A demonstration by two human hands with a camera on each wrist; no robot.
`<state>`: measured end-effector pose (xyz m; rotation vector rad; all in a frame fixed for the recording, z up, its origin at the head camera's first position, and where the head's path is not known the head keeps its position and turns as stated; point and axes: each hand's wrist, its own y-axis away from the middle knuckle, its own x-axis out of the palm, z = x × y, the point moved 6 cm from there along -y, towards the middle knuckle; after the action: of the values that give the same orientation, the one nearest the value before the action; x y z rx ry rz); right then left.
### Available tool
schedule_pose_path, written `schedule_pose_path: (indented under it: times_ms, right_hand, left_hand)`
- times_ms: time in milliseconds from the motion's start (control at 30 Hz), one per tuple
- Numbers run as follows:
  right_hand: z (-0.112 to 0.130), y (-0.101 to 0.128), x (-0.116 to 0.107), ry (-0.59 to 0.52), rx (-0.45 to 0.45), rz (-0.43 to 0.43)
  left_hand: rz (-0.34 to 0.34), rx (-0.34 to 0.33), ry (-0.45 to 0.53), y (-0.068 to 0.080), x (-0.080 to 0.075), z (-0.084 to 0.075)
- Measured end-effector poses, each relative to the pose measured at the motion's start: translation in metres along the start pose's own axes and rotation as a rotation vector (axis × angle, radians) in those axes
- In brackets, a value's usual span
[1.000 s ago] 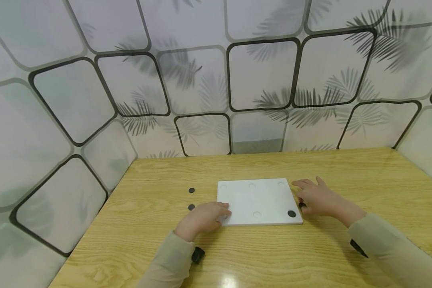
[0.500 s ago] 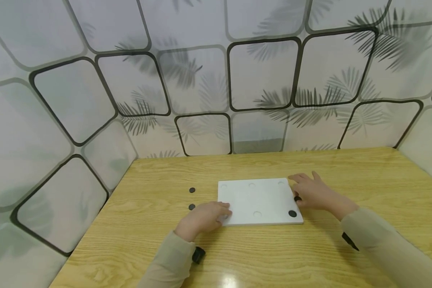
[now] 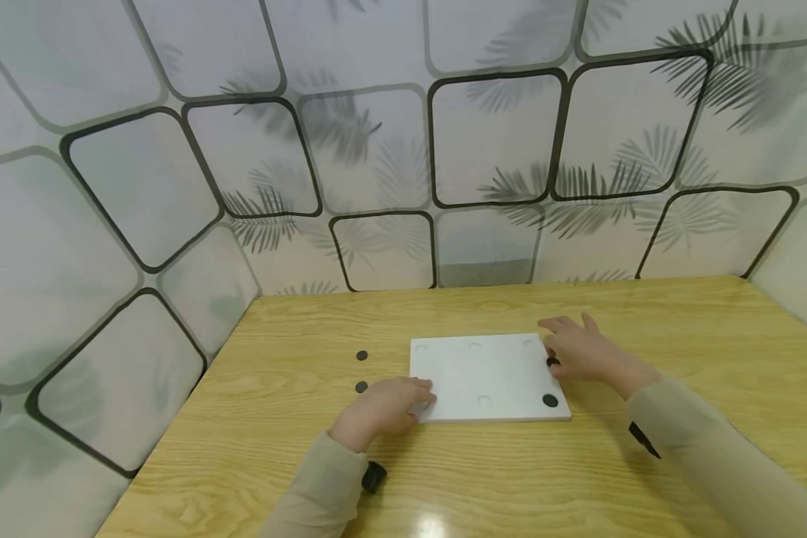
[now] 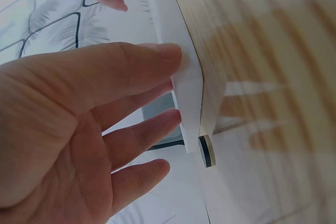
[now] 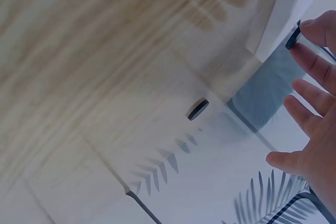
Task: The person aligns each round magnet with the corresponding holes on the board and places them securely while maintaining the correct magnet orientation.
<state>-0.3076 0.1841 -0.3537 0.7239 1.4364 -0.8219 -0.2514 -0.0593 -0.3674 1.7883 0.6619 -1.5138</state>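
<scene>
From the head view, a white board [image 3: 487, 377] lies flat in the middle of a wooden table [image 3: 679, 329]. The left hand [image 3: 383, 407] rests at the near left corner of the board, fingers loosely bent, touching its edge and holding nothing. The right hand [image 3: 581, 351] is at the right edge of the board and pinches a small black disc [image 3: 552, 362] between thumb and finger, while the other fingers stay spread. Another black disc [image 3: 550, 400] sits in the near right hollow of the board. Two more black discs [image 3: 362, 356] lie on the table left of the board, well apart from it.

In the left wrist view, the left hand [image 4: 79, 129] has its fingers nearly straight, and the fingertips [image 4: 168, 52] press on the corner of the white board [image 4: 186, 85]. One disc [image 4: 206, 151] lies just beside that corner.

In the right wrist view, the right hand [image 5: 312, 98] holds the small black disc [image 5: 293, 36] by its edge, close to the side of the white board [image 5: 283, 9]. The disc set in the board [image 5: 198, 109] shows near the corner
</scene>
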Motion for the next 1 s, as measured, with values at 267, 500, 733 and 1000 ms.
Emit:
schedule_pose_path:
  times_ms: [267,500,733,1000]
  right_hand:
    - [-0.001,-0.013,-0.003,0.012,-0.016,-0.003]
    - [0.001,-0.022,-0.001,0.030,-0.013,0.022]
    - [0.003,-0.030,0.003,0.045,-0.004,0.056]
    - [0.005,-0.036,0.008,0.079,0.001,0.085]
  left_hand:
    - [0.005,-0.003,-0.006,0.001,0.000,0.000]
    - [0.014,-0.009,0.000,0.000,0.000,0.000]
    - [0.011,-0.008,-0.006,0.000,0.001,0.001]
    - [0.021,-0.007,-0.024,-0.003,0.002,0.000]
